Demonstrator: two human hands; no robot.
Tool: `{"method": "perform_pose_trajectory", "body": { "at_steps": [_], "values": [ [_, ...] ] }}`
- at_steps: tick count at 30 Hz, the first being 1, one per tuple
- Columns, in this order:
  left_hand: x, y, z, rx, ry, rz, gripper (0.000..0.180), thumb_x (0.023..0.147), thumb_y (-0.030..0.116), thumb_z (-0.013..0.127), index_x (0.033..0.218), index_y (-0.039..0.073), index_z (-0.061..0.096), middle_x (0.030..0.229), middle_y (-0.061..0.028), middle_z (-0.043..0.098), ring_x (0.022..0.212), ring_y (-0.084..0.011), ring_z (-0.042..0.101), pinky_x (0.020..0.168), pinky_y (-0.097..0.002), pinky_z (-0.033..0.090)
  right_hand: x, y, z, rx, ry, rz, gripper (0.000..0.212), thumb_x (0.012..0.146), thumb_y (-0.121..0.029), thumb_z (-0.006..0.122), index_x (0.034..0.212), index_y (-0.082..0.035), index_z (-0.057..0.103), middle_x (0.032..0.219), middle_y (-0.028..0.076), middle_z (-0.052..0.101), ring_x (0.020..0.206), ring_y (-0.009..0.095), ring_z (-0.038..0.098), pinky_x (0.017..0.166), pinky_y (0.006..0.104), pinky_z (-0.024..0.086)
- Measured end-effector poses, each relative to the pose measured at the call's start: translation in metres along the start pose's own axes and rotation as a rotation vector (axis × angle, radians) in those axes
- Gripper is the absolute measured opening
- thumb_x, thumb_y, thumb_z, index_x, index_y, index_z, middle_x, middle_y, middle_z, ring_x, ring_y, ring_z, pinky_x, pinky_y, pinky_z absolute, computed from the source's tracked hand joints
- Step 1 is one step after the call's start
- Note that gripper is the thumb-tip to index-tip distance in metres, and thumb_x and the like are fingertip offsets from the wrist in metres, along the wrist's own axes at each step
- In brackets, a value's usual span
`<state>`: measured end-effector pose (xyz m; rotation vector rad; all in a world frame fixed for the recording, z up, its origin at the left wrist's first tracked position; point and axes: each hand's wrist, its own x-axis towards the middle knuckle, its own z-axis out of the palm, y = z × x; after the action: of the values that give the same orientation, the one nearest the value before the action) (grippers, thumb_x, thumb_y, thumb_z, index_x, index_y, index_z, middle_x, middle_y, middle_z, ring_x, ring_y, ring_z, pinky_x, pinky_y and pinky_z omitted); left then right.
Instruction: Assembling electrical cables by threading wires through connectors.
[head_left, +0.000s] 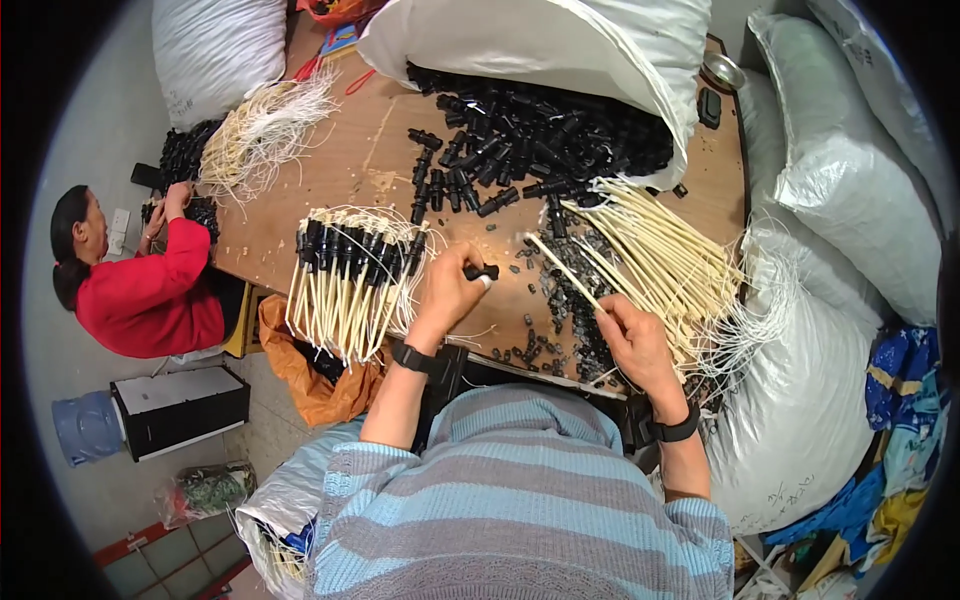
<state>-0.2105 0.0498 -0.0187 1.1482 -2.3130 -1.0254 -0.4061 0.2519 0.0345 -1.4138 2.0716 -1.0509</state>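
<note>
Over the table's front part, my left hand [449, 291] is closed around a black plastic fitting [482, 271], its end showing past the fingers. My right hand [637, 341] pinches a thin cream-coloured tube [566, 268] that slants up and left from the fingertips. Beside my right hand lies a bundle of similar cream tubes [655, 255] with white strings trailing off. Left of my left hand is a row of cream tubes with black fittings on their ends [345, 275]. Small dark pieces [572, 310] are scattered between my hands.
A white sack [520, 40] spills a heap of black fittings [540, 135] at the back of the wooden table [345, 150]. Full white sacks [800, 400] crowd the right side. A co-worker in red [160, 285] handles black pieces at the left. An orange bag [310, 370] hangs by the table's edge.
</note>
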Motion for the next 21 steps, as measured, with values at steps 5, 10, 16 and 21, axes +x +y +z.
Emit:
{"method": "perform_pose_trajectory", "body": {
  "at_steps": [5, 10, 16, 21],
  "values": [
    [-0.006, -0.010, 0.001, 0.226, 0.158, 0.249, 0.035, 0.065, -0.007, 0.060, 0.098, 0.004, 0.063, 0.094, -0.0145, 0.061, 0.093, -0.0352, 0.059, 0.081, -0.0399, 0.048, -0.015, 0.040, -0.043, 0.129, 0.100, 0.366, 0.017, 0.094, -0.020, 0.061, 0.096, -0.004, 0.063, 0.066, -0.001, 0.056, 0.057, 0.007, 0.047, 0.054, 0.0254, 0.039],
    [-0.003, -0.019, -0.007, 0.171, 0.099, 0.229, 0.039, 0.068, -0.008, 0.055, 0.103, 0.004, 0.064, 0.096, -0.0164, 0.061, 0.097, -0.0368, 0.057, 0.087, -0.0408, 0.045, -0.060, 0.064, -0.173, -0.074, 0.641, 0.232, 0.017, 0.097, -0.016, 0.057, 0.104, -0.003, 0.064, 0.098, 0.003, 0.065, 0.090, 0.008, 0.055, 0.084, 0.0236, 0.043],
    [-0.001, 0.001, 0.005, -0.431, -0.058, -0.031, 0.043, 0.080, -0.008, 0.045, 0.117, 0.005, 0.061, 0.106, -0.0078, 0.066, 0.097, -0.0168, 0.061, 0.087, -0.0290, 0.048, -0.093, -0.016, -0.213, -0.128, 0.897, 0.020, 0.026, 0.100, -0.016, 0.052, 0.119, 0.000, 0.060, 0.088, 0.002, 0.064, 0.071, 0.008, 0.052, 0.065, 0.0216, 0.042],
    [0.000, 0.034, 0.033, -0.757, -0.308, -0.079, 0.044, 0.082, -0.008, 0.045, 0.119, 0.005, 0.062, 0.103, -0.0019, 0.063, 0.090, -0.0076, 0.058, 0.081, -0.0200, 0.046, -0.035, 0.005, -0.068, 0.064, 0.096, 0.175, 0.026, 0.087, -0.013, 0.070, 0.110, 0.000, 0.069, 0.087, 0.007, 0.071, 0.066, 0.009, 0.057, 0.061, 0.0228, 0.045]
  ]
}}
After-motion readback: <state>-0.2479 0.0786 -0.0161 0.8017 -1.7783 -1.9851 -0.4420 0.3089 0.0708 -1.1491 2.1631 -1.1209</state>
